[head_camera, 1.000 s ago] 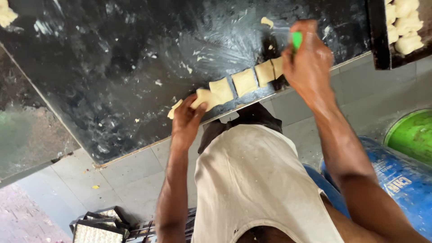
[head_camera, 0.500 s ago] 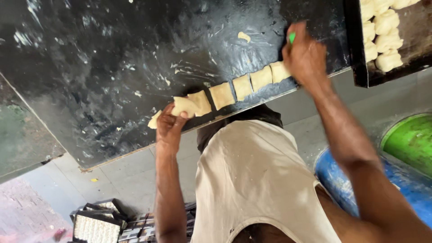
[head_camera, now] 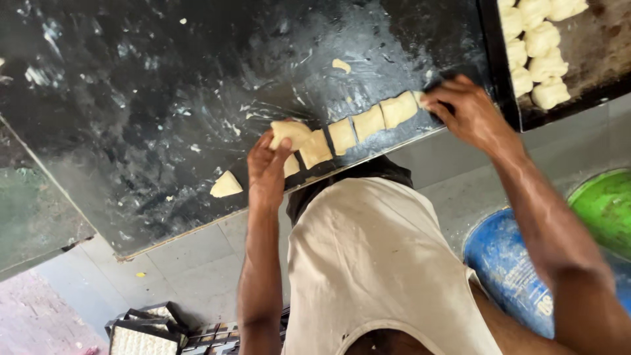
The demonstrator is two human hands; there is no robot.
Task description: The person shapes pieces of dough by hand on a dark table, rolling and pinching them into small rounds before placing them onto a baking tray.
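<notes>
A pale apron point(head_camera: 381, 263) is filling the near foreground, with a blue tub point(head_camera: 506, 263) and green basin point(head_camera: 608, 204) lying beside it on the grey tiles. Above them, the left hand point(head_camera: 266, 167) is pinching a soft dough piece point(head_camera: 291, 131) at the end of a cut dough row point(head_camera: 358, 125) along the black, flour-smeared worktop's point(head_camera: 164, 98) near edge. The right hand point(head_camera: 470, 112) is curling over the row's other end; whether it is holding anything cannot be told. A small dough wedge point(head_camera: 226, 186) is lying apart. Farther off, lumpy dough pieces point(head_camera: 536, 46) are sitting on a dark tray point(head_camera: 591, 66).
</notes>
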